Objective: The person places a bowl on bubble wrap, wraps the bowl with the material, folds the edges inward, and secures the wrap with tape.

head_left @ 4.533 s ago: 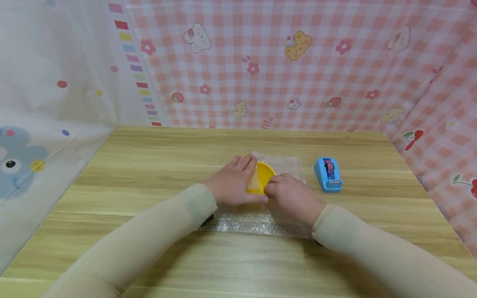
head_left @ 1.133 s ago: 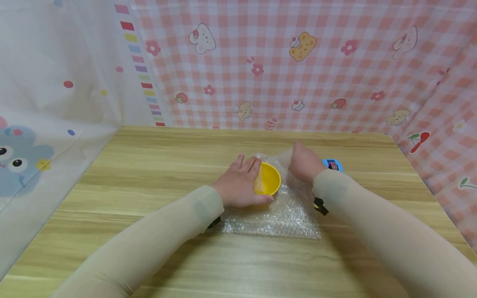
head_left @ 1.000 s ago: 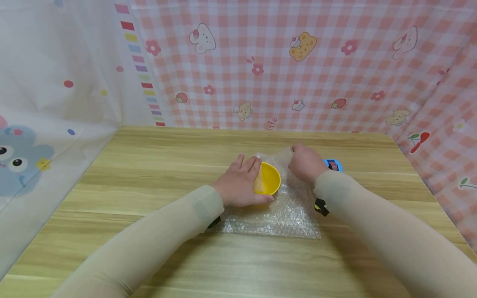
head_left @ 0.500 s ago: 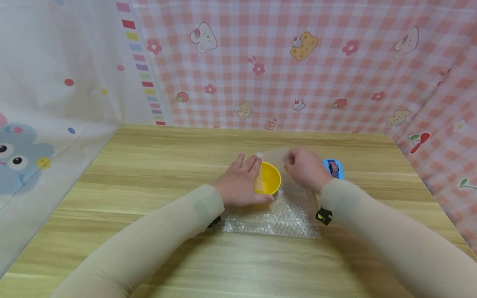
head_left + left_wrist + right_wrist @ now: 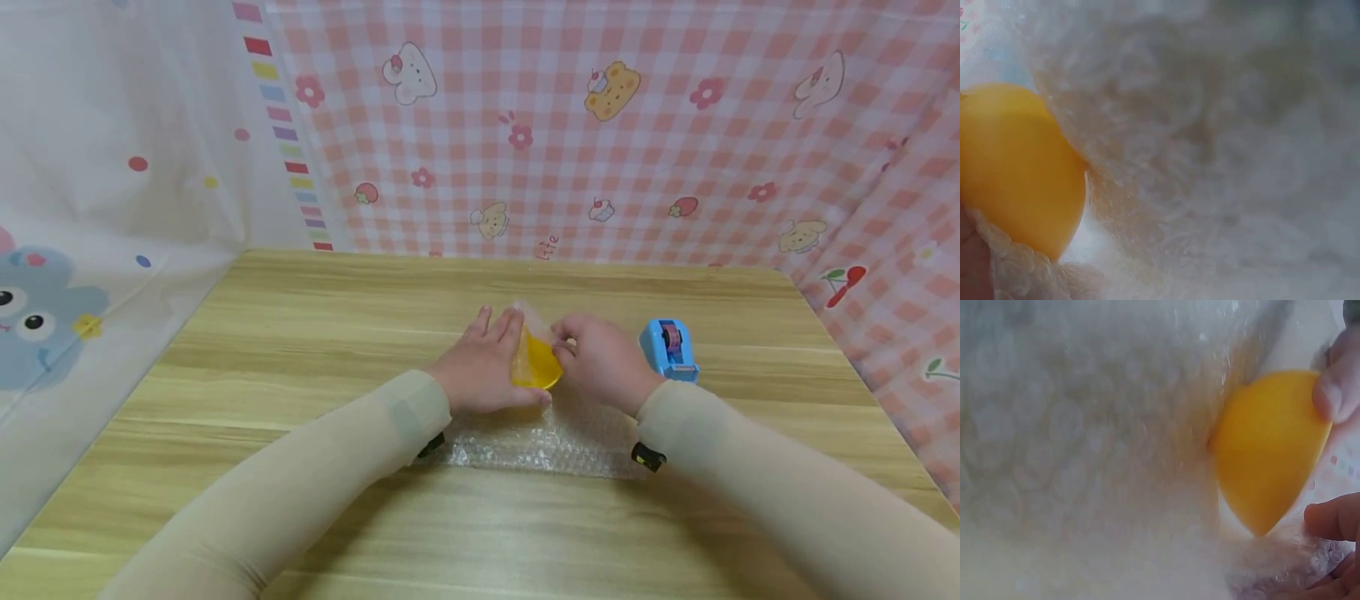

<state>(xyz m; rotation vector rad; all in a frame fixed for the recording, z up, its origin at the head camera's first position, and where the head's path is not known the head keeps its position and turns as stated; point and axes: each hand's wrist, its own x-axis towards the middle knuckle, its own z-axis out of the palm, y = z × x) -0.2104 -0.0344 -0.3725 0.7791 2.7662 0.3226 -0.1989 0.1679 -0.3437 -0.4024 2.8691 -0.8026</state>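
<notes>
Centrally, a yellow bowl (image 5: 542, 367) sat on bubble wrap (image 5: 543, 454), the left hand (image 5: 483, 365) lay straight-fingered over its wrapped side, the right hand (image 5: 606, 362) pinched bubble wrap near its rim, a blue tape dispenser (image 5: 669, 350) stood nearby.

You had a wood-grain tabletop (image 5: 337, 317).
On it, bubble wrap (image 5: 551, 442) lay between the side edges, and a blue tape dispenser (image 5: 669, 354) stood nearer the far right corner.
</notes>
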